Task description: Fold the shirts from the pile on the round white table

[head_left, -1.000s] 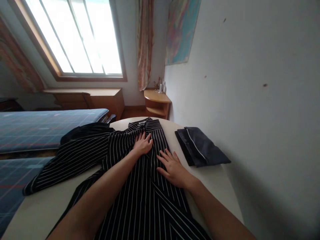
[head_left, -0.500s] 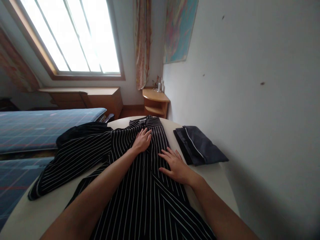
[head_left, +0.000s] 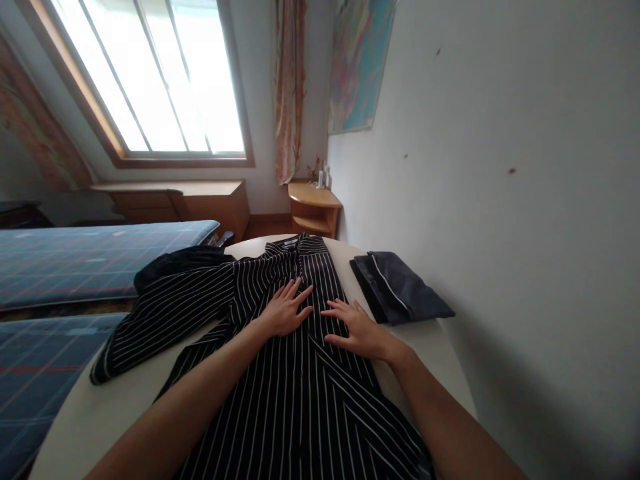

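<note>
A black shirt with white stripes (head_left: 280,393) lies spread on a pale round table (head_left: 75,427), its collar at the far edge. One sleeve stretches out to the left; on the right, a striped part lies folded over the front toward me. My left hand (head_left: 286,309) rests on the middle of the shirt's chest, fingers spread. My right hand (head_left: 357,331) lies at the shirt's right side, its fingers stretched over the cloth. Neither hand grips anything.
Dark folded clothes (head_left: 405,287) lie on the table's right, near the white wall (head_left: 525,267). A dark cloth bundle (head_left: 175,260) sits behind the left sleeve. Beds with blue plaid mattresses (head_left: 100,260) stand left. A corner shelf (head_left: 315,195) is beyond the table.
My left hand has slid from near the collar down the shirt's front toward me. My right hand has barely moved. The camera view has shifted slightly.
</note>
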The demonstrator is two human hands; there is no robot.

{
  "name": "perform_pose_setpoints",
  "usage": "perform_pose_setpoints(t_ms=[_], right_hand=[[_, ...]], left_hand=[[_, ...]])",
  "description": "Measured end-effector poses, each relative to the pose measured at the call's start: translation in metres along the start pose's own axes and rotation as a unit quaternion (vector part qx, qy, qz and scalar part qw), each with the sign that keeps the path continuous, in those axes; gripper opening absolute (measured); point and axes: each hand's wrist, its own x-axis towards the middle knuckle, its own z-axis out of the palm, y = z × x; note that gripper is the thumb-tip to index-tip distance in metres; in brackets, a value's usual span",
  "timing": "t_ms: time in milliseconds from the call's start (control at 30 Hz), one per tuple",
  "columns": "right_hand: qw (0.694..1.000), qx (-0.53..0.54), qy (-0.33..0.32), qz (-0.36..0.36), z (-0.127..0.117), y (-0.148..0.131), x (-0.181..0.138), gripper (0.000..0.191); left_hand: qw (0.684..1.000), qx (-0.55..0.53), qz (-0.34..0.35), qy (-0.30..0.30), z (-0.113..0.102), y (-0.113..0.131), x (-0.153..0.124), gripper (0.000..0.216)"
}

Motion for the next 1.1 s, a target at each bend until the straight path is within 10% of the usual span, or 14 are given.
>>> perform_pose_setpoints(t_ms=[833,1100], right_hand=[[0.998,0.036,-0.056,0.003,-0.029,-0.036,-0.023,0.013],[0.986,0.132,-0.101,-0.015,-0.024,-0.039,-0.026,0.014]], left_hand=[[0.983,0.056,-0.163,0.057,-0.008,-0.045,0.048,0.061],[0.993,0.03,-0.004,0.112,-0.021,-0.007,0.013,0.043]])
